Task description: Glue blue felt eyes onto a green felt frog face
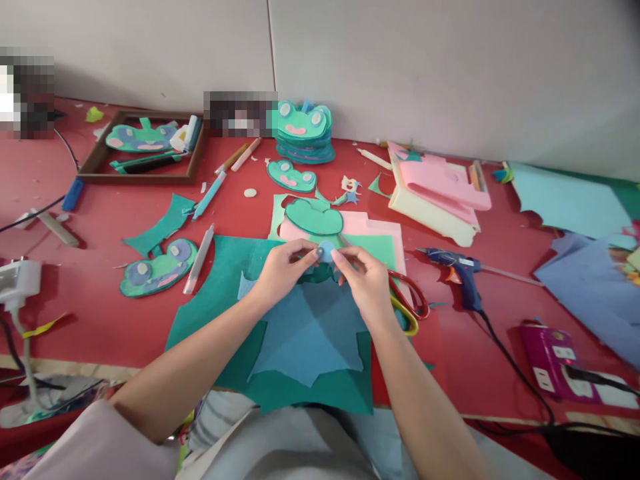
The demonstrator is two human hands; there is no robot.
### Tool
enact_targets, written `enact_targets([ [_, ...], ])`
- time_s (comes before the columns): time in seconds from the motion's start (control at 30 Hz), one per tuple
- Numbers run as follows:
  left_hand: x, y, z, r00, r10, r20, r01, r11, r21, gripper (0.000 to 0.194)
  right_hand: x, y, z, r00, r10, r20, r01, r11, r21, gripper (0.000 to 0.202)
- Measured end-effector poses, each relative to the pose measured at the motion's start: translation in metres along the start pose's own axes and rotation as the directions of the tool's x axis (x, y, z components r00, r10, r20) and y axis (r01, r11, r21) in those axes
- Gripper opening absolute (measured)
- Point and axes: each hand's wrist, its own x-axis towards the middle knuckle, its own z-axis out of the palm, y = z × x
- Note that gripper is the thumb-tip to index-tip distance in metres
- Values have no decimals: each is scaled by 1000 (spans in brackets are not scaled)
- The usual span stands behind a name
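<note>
Between the fingertips of my left hand [293, 263] and my right hand [363, 270] is a small light-blue felt circle [327, 251]. Both hands pinch it, one at each side. Just beyond them lies a green felt frog-head shape [314, 218] on pink and light-green sheets. Under my wrists a ragged blue felt piece [310, 333] rests on a dark-green felt sheet [200, 327]. Beside my right hand, scissors with red and yellow handles [415, 300] are partly covered by that hand.
A glue gun [463, 270] lies right, its cord running past a purple power strip [557, 363]. Finished frog faces [304, 130] are stacked at the back wall. A wooden tray [140, 179] stands back left. Folded pink and cream felt [440, 193] lies back right.
</note>
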Motion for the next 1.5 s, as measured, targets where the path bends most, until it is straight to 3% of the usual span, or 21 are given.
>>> enact_targets([
  [0.4, 0, -2, -1, 998, -15, -61, 16, 1000, 23, 26, -1, 0, -1, 1000, 0, -6, 0, 999, 46, 28],
  [1.5, -1, 0, -1, 997, 21, -74, -19, 999, 33, 26, -2, 0, 1, 998, 17, 57, -15, 999, -44, 28],
])
